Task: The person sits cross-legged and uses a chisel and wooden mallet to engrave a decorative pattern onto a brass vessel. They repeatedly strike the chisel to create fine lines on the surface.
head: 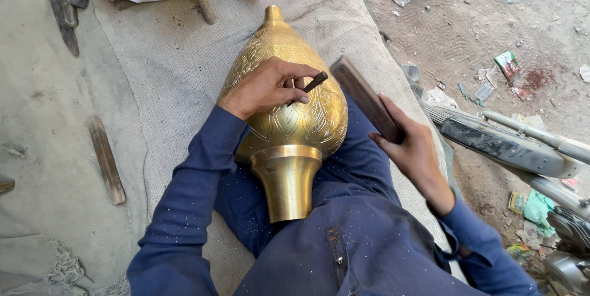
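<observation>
Left hand [265,89] pins a chisel [312,83] on the largely engraved brass vase [289,124], while right hand [413,148] grips a wooden striker [365,97].

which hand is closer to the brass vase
Left. The left hand rests on the brass vase, gripping a small chisel against it. The right hand is off to the vase's side, holding a wooden block.

Glossy engraved brass vase [289,111], matt wood block [365,98], rough burlap cloth [172,56].
</observation>
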`<state>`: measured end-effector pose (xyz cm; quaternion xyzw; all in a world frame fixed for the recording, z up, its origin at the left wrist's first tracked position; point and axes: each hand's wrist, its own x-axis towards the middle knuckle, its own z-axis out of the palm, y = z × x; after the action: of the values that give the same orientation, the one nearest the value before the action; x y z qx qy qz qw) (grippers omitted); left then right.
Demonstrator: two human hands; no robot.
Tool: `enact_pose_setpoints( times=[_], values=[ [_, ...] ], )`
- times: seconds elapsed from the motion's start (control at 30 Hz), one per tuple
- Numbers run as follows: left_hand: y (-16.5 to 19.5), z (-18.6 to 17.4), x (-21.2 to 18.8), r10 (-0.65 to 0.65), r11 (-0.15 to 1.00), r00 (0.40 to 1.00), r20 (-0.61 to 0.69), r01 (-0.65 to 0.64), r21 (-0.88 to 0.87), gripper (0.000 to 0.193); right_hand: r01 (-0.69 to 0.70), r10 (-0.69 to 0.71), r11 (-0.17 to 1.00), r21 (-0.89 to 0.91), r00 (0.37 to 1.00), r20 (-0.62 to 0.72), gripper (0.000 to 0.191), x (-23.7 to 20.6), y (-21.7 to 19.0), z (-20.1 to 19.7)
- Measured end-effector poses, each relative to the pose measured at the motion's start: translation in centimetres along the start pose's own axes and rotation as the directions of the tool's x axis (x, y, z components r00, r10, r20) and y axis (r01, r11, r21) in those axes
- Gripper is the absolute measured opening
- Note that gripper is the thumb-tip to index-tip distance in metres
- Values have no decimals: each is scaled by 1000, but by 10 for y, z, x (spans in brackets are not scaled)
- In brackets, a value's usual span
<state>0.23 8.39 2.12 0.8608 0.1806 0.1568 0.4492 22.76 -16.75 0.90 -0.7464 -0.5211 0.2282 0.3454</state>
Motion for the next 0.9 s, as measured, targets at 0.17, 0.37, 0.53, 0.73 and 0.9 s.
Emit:
enact_pose_setpoints(
  times=[0.17,0.37,0.53,0.73,0.9],
  values=[
    [-2,1,0,85,996,996,-6,-85,1,53,133,-66,963,235,960,-273,82,-10,4,20],
    [2,5,-11,-25,998,992,-126,17,-64,52,-69,100,969,237,988,-117,59,31,-7,-12],
    [6,14,-22,-149,976,947,-283,95,-195,52,277,-274,959,-67,961,43,78,75,-26,-46],
    [6,15,-23,-150,978,934,-325,91,-190,53,246,-219,948,-201,965,147,82,84,-43,-52],
    [3,9,-16,-118,981,972,-201,82,-178,51,188,-188,982,3,981,48,81,53,-35,-42]
  ],
)
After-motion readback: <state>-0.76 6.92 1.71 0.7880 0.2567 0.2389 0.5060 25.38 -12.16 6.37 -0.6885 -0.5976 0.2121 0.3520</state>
